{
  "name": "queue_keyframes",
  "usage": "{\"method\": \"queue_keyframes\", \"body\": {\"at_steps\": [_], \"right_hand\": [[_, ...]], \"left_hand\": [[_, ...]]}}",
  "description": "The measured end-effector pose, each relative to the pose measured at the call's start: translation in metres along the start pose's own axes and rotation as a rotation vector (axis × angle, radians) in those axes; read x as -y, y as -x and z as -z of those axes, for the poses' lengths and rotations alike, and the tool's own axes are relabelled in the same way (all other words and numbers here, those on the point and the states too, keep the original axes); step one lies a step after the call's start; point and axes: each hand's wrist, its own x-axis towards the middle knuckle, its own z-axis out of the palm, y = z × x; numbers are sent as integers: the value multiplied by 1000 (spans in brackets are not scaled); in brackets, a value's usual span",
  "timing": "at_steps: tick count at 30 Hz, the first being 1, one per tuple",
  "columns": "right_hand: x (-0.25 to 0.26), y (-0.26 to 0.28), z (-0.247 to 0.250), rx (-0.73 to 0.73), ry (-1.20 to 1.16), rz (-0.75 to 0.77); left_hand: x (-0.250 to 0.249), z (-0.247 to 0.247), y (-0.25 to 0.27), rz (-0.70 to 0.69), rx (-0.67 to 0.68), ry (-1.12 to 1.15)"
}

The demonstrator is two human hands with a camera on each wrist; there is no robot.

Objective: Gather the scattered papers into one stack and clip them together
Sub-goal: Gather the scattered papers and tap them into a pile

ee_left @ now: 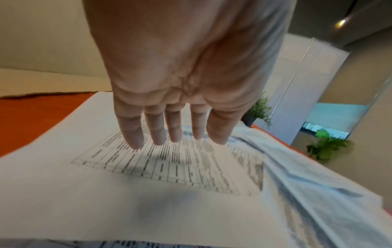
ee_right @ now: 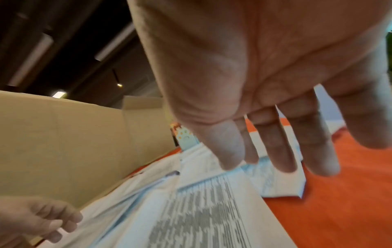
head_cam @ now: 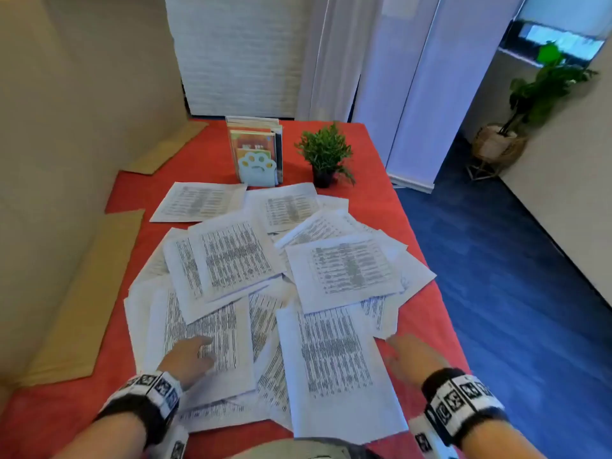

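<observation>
Several printed white papers (head_cam: 265,286) lie scattered and overlapping across the red table (head_cam: 410,213). My left hand (head_cam: 188,356) hovers palm down over a sheet at the near left, fingers straight and spread (ee_left: 165,132), holding nothing. My right hand (head_cam: 410,352) reaches over the right edge of the near sheet (head_cam: 334,366), fingers extended (ee_right: 273,151) and empty. In the right wrist view the papers (ee_right: 201,209) lie just below the palm, and the left hand (ee_right: 40,219) shows at lower left. No clip is visible.
A paw-shaped bookend holding books (head_cam: 256,154) and a small potted plant (head_cam: 324,154) stand at the table's far end. Cardboard sheets (head_cam: 82,299) line the left side. The table's right edge drops to blue floor (head_cam: 513,276); a large plant (head_cam: 530,104) stands beyond.
</observation>
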Motion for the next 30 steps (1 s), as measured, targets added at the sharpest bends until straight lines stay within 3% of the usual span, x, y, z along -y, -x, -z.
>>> {"method": "queue_keyframes", "body": {"at_steps": [7, 10, 12, 18, 20, 23, 26, 30], "right_hand": [[16, -26, -25, 40, -94, -186], [22, -29, -36, 55, -144, -244], [28, -32, -41, 57, -189, -256], [38, -32, -32, 71, -58, -51], [40, -30, -25, 37, -113, 34], [42, -35, -13, -34, -295, 91], [40, -54, -2, -222, -481, -20], [31, -83, 8, -345, -737, -340]], "left_hand": [[-15, -4, -8, 308, -141, -73], [-13, 2, -21, 385, -257, 223], [-13, 9, -29, 359, -290, 392], [-23, 36, -57, 188, -242, 469], [-22, 40, -66, 208, -214, 535], [-17, 42, -78, 249, -269, 413], [-19, 44, -84, 304, -371, 415], [-16, 37, -83, 331, -370, 459]]}}
